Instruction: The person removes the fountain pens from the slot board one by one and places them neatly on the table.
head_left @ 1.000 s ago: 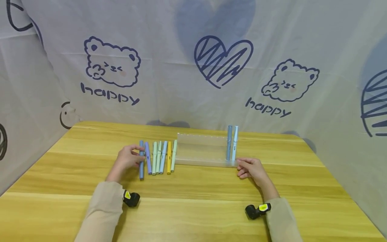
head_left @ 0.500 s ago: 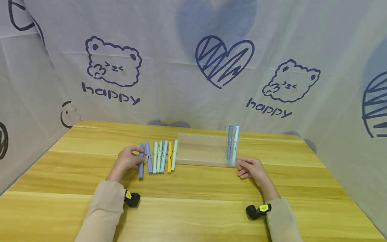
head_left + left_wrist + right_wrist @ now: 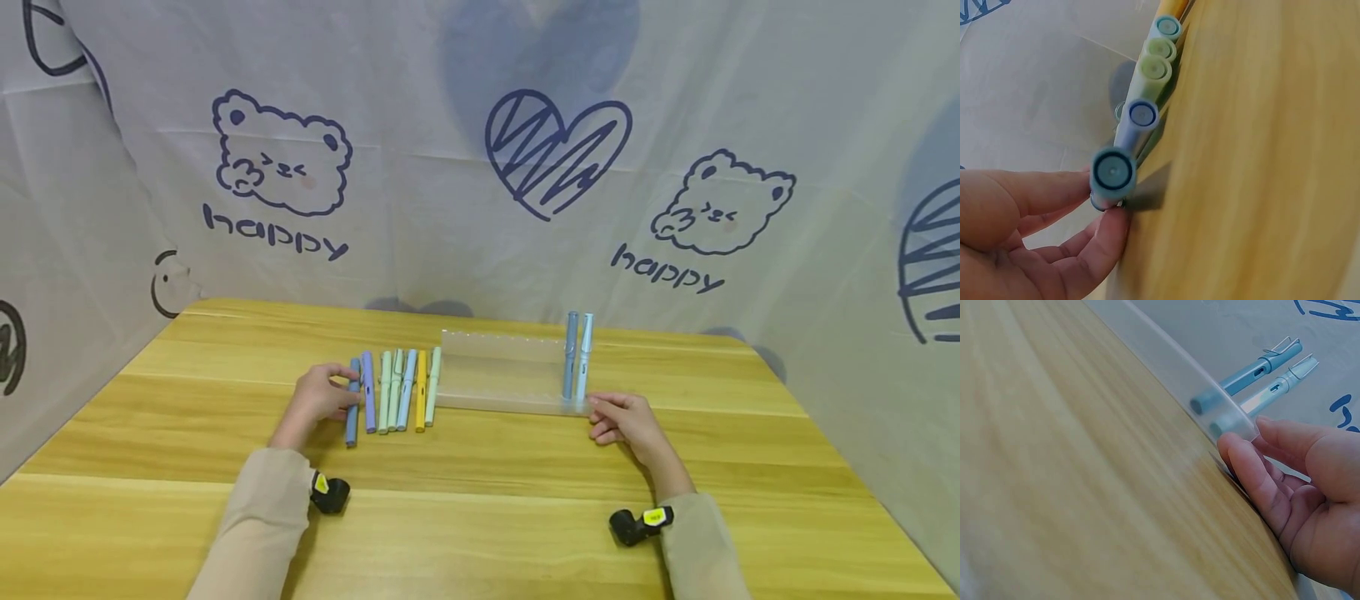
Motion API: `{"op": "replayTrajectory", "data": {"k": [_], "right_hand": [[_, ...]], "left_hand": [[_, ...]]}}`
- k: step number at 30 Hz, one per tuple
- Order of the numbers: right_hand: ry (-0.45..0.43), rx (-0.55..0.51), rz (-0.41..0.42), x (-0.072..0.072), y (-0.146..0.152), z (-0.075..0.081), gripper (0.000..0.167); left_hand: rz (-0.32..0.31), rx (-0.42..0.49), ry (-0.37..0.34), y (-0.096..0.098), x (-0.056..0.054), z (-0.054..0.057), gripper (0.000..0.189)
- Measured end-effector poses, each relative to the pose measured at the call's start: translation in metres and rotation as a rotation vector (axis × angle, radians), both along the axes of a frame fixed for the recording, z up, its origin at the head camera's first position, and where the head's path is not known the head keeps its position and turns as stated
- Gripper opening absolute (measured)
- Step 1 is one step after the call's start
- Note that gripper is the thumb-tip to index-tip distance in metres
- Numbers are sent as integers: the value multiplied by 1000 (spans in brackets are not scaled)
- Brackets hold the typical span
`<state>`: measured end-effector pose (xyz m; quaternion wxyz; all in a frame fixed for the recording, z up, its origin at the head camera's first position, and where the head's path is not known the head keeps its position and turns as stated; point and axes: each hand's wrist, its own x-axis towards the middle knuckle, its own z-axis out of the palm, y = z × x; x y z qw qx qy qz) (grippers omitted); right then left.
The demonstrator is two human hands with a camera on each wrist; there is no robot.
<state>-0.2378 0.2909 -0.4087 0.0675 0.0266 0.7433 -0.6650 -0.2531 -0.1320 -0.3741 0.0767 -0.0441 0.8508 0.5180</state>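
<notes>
My left hand [image 3: 318,393] pinches a dark blue pen [image 3: 352,427] at the left end of a row of pens. In the left wrist view the round end of this pen [image 3: 1113,170] faces the camera, with thumb and fingers at its side. A purple pen [image 3: 368,396] lies just right of it. With thumb and fingertips, my right hand [image 3: 626,422] grips the right front corner of a clear plastic pen stand [image 3: 495,371]. Standing in that stand near the hand are a grey-blue pen [image 3: 571,358] and a light blue pen [image 3: 1263,399], leaning back side by side.
Between the purple pen and the stand lie several more pens: pale green ones [image 3: 385,396], a light blue one [image 3: 406,396] and a yellow one [image 3: 422,396]. The wooden table [image 3: 480,517] reaches back to a printed cloth [image 3: 420,225]. Each sleeve carries a small black camera [image 3: 330,493].
The far end of the dark blue pen in my left hand has shifted slightly nearer to me. My right hand and the stand have stayed in place.
</notes>
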Motion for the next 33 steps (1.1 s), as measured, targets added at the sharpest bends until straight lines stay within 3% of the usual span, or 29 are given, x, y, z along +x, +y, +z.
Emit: {"op": "replayTrajectory", "data": {"k": [15,33], "right_hand": [[15,23,-7,0,0,-3,40],[34,16,-3,0,1,-8,39]], "left_hand": [[28,4,18,0,1,-2,38],[15,-127,50,-2,2,1,35]]}}
